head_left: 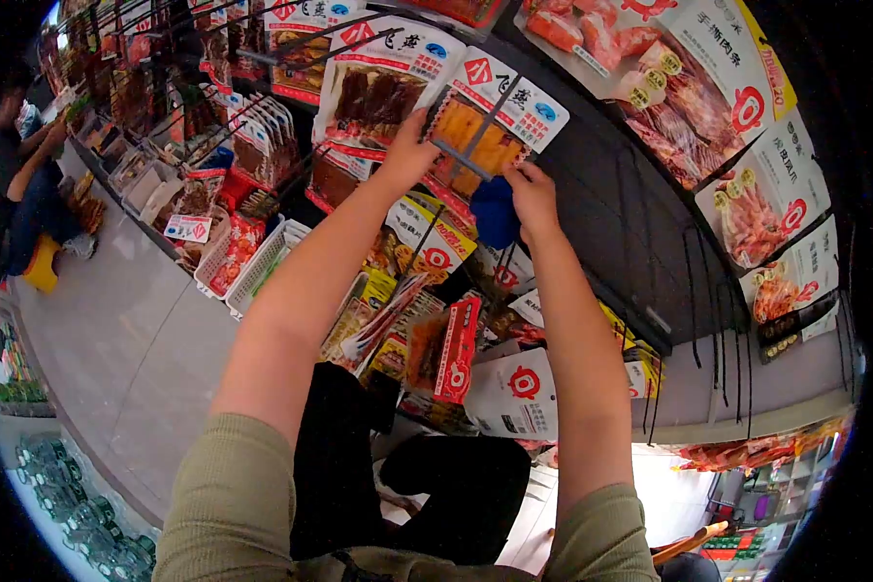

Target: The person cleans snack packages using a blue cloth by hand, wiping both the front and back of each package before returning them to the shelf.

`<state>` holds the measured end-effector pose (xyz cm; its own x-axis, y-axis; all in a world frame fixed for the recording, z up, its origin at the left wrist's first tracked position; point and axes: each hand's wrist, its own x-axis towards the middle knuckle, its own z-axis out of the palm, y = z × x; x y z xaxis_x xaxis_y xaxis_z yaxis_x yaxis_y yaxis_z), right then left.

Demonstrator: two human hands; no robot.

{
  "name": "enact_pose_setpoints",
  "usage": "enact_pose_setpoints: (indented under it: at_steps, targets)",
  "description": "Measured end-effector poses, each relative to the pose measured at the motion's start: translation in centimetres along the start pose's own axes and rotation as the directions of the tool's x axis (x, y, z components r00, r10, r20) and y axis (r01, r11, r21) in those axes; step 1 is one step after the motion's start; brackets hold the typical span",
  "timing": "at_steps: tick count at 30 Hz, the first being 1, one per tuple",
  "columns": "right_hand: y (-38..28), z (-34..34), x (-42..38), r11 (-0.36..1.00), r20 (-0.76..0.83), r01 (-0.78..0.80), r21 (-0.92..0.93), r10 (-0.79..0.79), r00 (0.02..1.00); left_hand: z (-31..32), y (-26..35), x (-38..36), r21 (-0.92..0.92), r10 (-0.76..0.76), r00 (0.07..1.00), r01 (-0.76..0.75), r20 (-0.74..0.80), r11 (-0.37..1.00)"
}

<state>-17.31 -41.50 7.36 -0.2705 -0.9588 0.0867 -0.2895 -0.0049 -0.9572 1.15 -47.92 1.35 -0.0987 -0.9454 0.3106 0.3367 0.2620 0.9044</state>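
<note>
while both hands [412, 155] [535, 201] grip a food packet [486, 144] at its edges, its white label [547, 120] reads 小飞燕

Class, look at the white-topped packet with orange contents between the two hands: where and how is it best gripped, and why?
The packet is probably best pinched by its side edges, coming from left and right, near the left hand and right hand. It looks flat, and dark bars cross its front, obstructing a frontal grip.
</note>
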Motion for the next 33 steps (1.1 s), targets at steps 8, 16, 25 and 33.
enact_pose_setpoints:
  at_steps: [8, 16, 25, 33]
  targets:
    - [-2.6, -1.9, -4.9, 0.999, 0.125, -0.024, -0.04, 0.029, 0.992, -1.0, 5.4, -3.6, 0.243, -0.165, 0.984, 0.177, -0.071, 0.954]
    - [-2.7, -1.8, -11.1, 0.996, 0.221, 0.093, 0.011, -0.093, 0.971, -2.3, 9.1, -10.6, 0.286, -0.237, 0.968, 0.206, 0.077, 0.936]
    - [-3.5, -1.6, -17.1, 0.995, 0.295, 0.077, 0.061, -0.092, 0.951, -3.3, 11.6, -18.4, 0.347, 0.004, 0.999, -0.021, 0.051, 0.938]
    - [-6.5, -2.4, -21.4, 0.988, 0.324, 0.148, -0.045, -0.126, 0.938, -2.4, 14.5, -24.1, 0.207, 0.04, 0.999, -0.033, -0.029, 0.978]
